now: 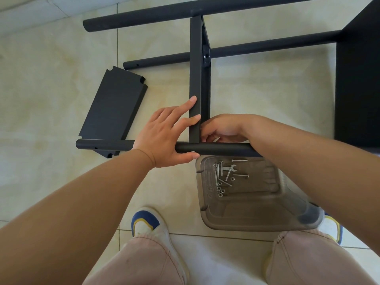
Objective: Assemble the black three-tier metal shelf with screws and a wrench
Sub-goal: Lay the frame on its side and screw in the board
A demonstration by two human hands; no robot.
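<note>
I look down at a tiled floor point(51, 99) where the black metal shelf point(195, 79) lies partly built. My left hand point(164, 136) is flat and relaxed: its straight fingers press against the side of an upright shelf panel, while the thumb lies along the near tube point(216, 149) that the panel meets. My right hand point(224, 128) sits just on the other side of that panel, fingers curled in at the joint between panel and tube; I cannot tell what, if anything, they pinch.

Just beneath my right forearm, on the near side of the tube, stands a clear plastic bin point(257, 219). Inside it, near the wall closest to my hands, lie several long silver screws point(224, 179), a cluster of small nuts point(220, 191) and a small flat wrench point(229, 171), all loose on the bottom.

To the outer side of my left hand, a loose shelf panel point(113, 108) lies flat on the floor, its near edge under the tube's end. Beyond both hands run two more black tubes point(144, 17), joined to the upright panel. Beyond my right hand a large black panel point(357, 79) fills the edge of view.

Below my arms I see pale pink trousers point(144, 262) and white shoes point(148, 223) with blue and yellow trim.
</note>
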